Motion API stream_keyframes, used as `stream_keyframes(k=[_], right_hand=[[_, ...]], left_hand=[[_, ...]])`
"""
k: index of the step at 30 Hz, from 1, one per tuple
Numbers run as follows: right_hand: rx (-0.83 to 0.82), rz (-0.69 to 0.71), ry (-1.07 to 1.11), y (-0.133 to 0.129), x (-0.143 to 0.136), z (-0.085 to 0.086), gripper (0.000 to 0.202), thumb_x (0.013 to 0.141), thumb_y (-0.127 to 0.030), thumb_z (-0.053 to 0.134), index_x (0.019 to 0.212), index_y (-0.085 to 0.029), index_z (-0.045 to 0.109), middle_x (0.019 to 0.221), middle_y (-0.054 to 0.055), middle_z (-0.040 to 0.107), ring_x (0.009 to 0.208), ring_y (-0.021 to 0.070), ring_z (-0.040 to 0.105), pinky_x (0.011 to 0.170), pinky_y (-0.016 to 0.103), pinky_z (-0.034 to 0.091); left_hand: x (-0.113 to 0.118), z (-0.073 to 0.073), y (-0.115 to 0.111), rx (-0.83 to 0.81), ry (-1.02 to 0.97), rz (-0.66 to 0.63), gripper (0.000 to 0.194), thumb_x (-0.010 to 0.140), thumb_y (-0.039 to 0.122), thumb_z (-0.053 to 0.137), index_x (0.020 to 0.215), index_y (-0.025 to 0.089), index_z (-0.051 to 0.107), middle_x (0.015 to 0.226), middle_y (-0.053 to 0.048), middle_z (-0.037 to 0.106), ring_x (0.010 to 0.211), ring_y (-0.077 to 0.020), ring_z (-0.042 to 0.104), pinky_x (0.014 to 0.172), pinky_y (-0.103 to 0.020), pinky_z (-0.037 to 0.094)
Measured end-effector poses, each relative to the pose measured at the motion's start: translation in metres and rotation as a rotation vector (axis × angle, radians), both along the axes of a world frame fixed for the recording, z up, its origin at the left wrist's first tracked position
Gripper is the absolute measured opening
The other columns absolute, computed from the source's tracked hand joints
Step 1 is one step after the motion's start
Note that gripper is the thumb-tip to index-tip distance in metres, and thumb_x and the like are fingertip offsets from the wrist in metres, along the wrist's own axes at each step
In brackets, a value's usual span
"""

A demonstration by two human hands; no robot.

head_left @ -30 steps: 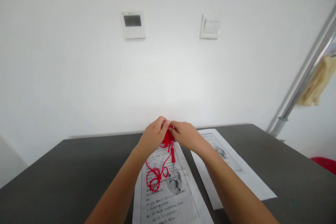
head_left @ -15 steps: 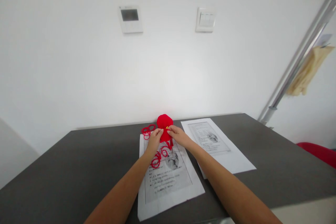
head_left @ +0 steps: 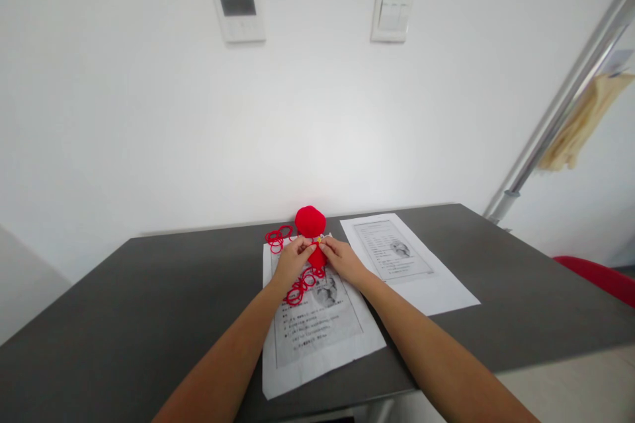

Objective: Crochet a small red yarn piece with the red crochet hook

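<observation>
A red knitted-looking piece (head_left: 317, 256) is held between my two hands. My left hand (head_left: 292, 260) pinches its left edge with thumb and fingers closed. On the other side my right hand (head_left: 344, 260) is closed in a pinch at its upper right edge. A small yellow bit (head_left: 320, 239) shows at the right fingertips; its kind is too small to make out. Just behind the hands sits a rounded red bundle (head_left: 310, 221), perhaps of the same yarn. Loose red yarn (head_left: 299, 289) curls below the piece, and more loops lie to the left.
Under the hands is a printed sheet (head_left: 317, 344) on the dark table (head_left: 198, 291). A second printed sheet (head_left: 421, 277) lies to the right. The white wall (head_left: 317, 112) rises behind the table, with a panel (head_left: 240, 12) and a switch (head_left: 391, 15) on it.
The view has tilted slightly down, so the wall fittings sit higher. Both hands have shifted a little toward me from the rounded red bundle, which now shows apart above the held piece.
</observation>
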State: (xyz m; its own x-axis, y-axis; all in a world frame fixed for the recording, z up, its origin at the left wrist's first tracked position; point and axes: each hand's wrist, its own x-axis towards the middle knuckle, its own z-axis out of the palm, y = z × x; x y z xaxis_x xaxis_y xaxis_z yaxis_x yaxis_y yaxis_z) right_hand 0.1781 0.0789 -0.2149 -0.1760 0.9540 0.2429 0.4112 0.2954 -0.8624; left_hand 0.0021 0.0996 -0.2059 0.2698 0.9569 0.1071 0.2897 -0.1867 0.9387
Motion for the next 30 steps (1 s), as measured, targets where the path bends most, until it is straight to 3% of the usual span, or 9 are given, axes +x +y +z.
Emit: stream_keyframes(k=[10, 15, 22, 30], right_hand=[[-0.011, -0.039, 0.046, -0.004, -0.001, 0.006, 0.033, 0.101, -0.036, 0.066, 0.128, -0.018, 0.065, 0.13, 0.01, 0.068, 0.109, 0.0247, 0.07, 0.093, 0.046, 0.061], [-0.06, -0.049, 0.102, -0.003, -0.003, 0.007, 0.033, 0.101, -0.037, 0.066, 0.129, -0.018, 0.064, 0.131, 0.01, 0.068, 0.11, 0.0254, 0.07, 0.093, 0.047, 0.061], [-0.187, 0.047, 0.203, 0.0, -0.009, -0.001, 0.034, 0.101, -0.036, 0.067, 0.129, -0.017, 0.064, 0.128, 0.01, 0.068, 0.106, 0.0243, 0.071, 0.09, 0.045, 0.062], [-0.16, -0.005, 0.272, -0.001, -0.004, -0.001, 0.033, 0.101, -0.037, 0.066, 0.128, -0.017, 0.064, 0.127, 0.01, 0.069, 0.106, 0.024, 0.071, 0.09, 0.045, 0.062]], left_hand=[[0.0, 0.006, -0.006, 0.044, 0.106, -0.026, 0.038, 0.099, 0.037, 0.067, 0.131, 0.018, 0.063, 0.133, -0.011, 0.066, 0.112, -0.0268, 0.068, 0.094, -0.049, 0.06], [0.004, 0.009, -0.009, 0.029, 0.035, 0.012, 0.038, 0.099, 0.038, 0.067, 0.131, 0.018, 0.063, 0.132, -0.011, 0.066, 0.111, -0.0271, 0.068, 0.093, -0.049, 0.06], [-0.003, 0.012, -0.01, -0.014, -0.084, 0.075, 0.038, 0.099, 0.038, 0.066, 0.131, 0.018, 0.063, 0.131, -0.011, 0.067, 0.109, -0.0261, 0.069, 0.092, -0.048, 0.06], [-0.001, 0.005, -0.002, -0.1, -0.184, -0.088, 0.036, 0.099, 0.037, 0.067, 0.129, 0.017, 0.064, 0.127, -0.011, 0.068, 0.105, -0.0243, 0.07, 0.088, -0.045, 0.061]])
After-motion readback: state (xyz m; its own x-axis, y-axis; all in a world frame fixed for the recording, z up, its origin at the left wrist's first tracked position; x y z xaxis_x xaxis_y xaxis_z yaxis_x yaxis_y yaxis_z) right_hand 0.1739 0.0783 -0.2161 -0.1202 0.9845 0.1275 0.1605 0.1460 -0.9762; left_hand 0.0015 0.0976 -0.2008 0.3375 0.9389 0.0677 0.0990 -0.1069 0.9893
